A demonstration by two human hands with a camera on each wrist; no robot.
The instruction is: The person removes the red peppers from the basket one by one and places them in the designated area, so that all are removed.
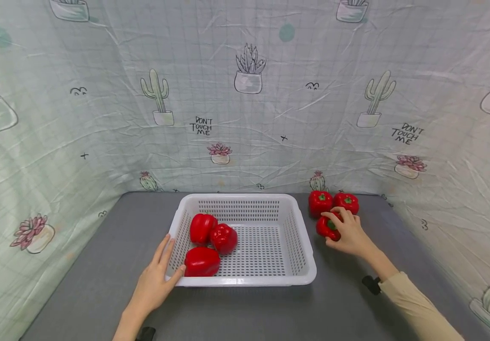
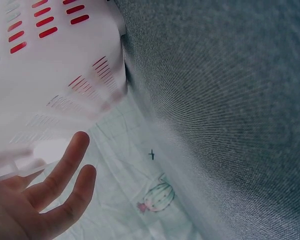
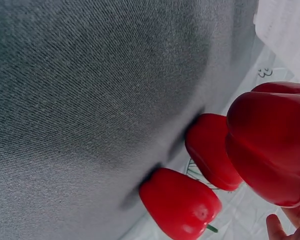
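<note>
My right hand [image 1: 349,234] pinches a red bell pepper [image 1: 324,228] with thumb and fingers, to the right of the white basket [image 1: 245,281]. In the right wrist view this bell pepper [image 3: 270,140] is held above the grey surface, its stem hidden. Just behind it stand two more red bell peppers [image 1: 320,202] [image 1: 346,202]. My left hand [image 1: 153,282] rests at the basket's front left corner, fingers extended along the left side and thumb over the rim. Three red bell peppers [image 1: 202,262] lie in the basket's left half.
A grey cloth [image 1: 245,312] covers the table. Around its back and sides hangs a pale curtain [image 1: 245,113] printed with potted cacti. The basket has slotted walls and a slotted floor. A dark wrist strap piece [image 1: 371,285] shows below the right wrist.
</note>
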